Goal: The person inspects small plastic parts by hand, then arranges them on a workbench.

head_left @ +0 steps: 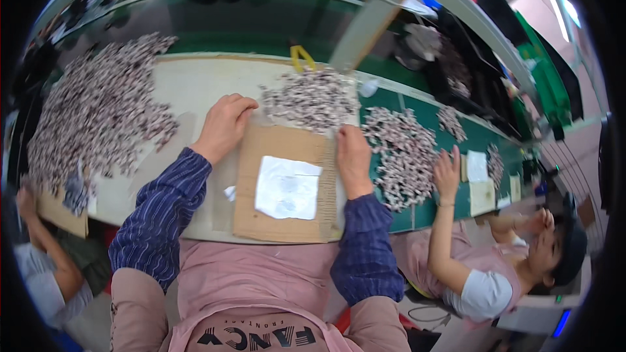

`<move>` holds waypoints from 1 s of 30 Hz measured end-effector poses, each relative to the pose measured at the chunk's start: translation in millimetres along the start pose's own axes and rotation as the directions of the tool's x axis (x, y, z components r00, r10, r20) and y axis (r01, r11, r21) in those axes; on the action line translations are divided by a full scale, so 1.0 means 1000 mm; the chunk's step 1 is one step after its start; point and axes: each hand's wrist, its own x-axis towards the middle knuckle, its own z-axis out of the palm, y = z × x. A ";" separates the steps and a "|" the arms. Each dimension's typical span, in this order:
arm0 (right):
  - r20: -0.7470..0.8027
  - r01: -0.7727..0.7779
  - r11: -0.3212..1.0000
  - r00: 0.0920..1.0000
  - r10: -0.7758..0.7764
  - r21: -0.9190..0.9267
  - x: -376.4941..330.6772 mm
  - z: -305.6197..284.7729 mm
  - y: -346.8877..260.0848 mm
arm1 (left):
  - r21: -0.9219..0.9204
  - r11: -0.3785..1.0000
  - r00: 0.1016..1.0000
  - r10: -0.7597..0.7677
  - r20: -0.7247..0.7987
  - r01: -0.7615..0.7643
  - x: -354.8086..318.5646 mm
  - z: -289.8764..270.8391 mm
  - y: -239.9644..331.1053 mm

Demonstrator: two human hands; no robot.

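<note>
In front of me a brown cardboard sheet (248, 186) lies on the pale worktop. A crumpled white paper (287, 189) rests on it. Beyond the cardboard spreads a heap of small pinkish-grey and dark parts (310, 99). My left hand (225, 125) is at the heap's left side, above the cardboard's far left corner, thumb and fingers closed together. Near the cardboard's far right corner is my right hand (354, 156), its fingers curled at the heap's edge. Anything held in either hand is too small or hidden to make out.
A much larger pile of similar parts (98, 104) covers the worktop's left. More lie in a heap (401, 156) on the green table at right, where a co-worker's hand (447, 173) reaches. A yellow-handled tool (302, 58) lies behind, beside a pale upright post (372, 23).
</note>
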 end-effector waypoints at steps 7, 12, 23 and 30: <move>-0.024 -0.041 0.999 0.999 0.041 0.004 -0.001 0.007 -0.017 | 0.145 0.982 0.951 0.071 0.301 -0.120 0.024 0.016 -0.026; -0.001 -0.122 0.992 0.992 0.123 -0.040 -0.012 -0.006 -0.011 | 0.214 0.970 0.954 0.048 0.295 -0.115 0.031 0.001 -0.027; -0.068 -0.075 0.997 0.995 0.075 0.000 -0.016 0.000 -0.012 | 0.074 0.975 0.978 -0.209 -0.025 0.210 0.016 0.014 -0.059; -0.110 -0.138 0.984 0.982 0.151 0.113 -0.013 0.004 -0.012 | -0.566 0.683 0.855 -0.512 0.080 0.462 -0.012 -0.018 -0.080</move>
